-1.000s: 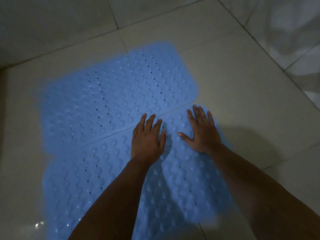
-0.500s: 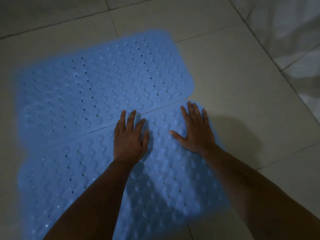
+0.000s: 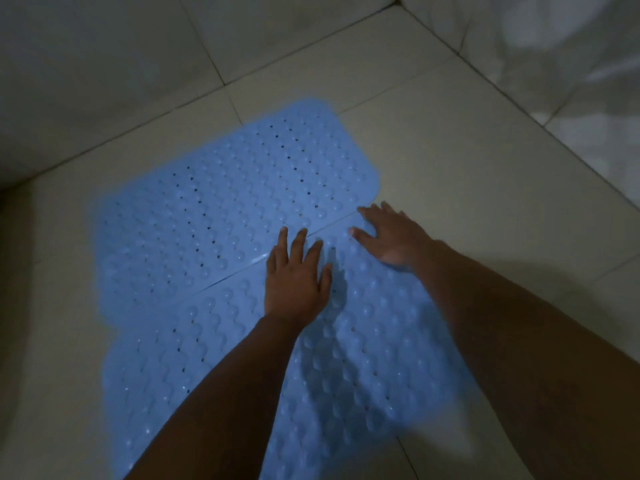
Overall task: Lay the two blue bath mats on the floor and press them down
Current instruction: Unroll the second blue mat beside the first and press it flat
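Blue near mat (image 3: 346,358) and far mat (image 3: 235,209) meet along a seam running lower left to upper right, where left hand (image 3: 294,275) and right hand (image 3: 394,237) press with flat fingers, gripping nothing.

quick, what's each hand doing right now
Left hand: open, flat on the near mat, fingertips at the seam.
Right hand: open, flat on its far right corner.

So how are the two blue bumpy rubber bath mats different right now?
The far blue rubber bath mat lies almost bare, with only the left hand's fingertips crossing onto it; the near blue rubber bath mat has both hands flat on it, the right hand at its far right corner. The far mat shows whole; the near one runs out of the picture. Both lie on the pale tiled floor, edges meeting, with the same bumps and holes.
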A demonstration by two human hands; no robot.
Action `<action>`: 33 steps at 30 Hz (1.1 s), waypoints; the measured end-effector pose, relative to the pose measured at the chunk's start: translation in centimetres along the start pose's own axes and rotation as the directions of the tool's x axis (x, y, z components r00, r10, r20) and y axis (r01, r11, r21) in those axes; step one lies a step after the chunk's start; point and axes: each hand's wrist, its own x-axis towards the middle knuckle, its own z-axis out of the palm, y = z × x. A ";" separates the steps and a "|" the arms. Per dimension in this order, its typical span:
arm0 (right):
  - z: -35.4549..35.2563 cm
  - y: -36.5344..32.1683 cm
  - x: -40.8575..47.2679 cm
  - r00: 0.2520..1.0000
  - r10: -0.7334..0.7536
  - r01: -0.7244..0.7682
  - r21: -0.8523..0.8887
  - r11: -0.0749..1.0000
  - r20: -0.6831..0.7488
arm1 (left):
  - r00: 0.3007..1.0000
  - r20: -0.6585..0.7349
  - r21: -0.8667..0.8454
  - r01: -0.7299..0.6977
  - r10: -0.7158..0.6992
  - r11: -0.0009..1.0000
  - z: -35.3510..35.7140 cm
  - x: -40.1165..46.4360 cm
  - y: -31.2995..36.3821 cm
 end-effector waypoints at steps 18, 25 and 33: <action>0.0 4.2 0.1 0.826 -0.132 0.184 0.041 0.982 -0.548 | 0.983 0.093 -0.009 0.159 -0.157 0.987 8.0 1.9 7.6; 0.5 4.3 1.0 0.849 -0.172 0.208 0.017 0.978 -0.500 | 0.980 0.110 -0.037 0.172 -0.167 0.984 8.1 2.1 7.5; 0.7 1.8 1.4 0.818 -0.227 0.276 0.013 0.961 -0.529 | 0.974 0.163 -0.030 0.162 -0.155 0.986 8.2 2.0 7.6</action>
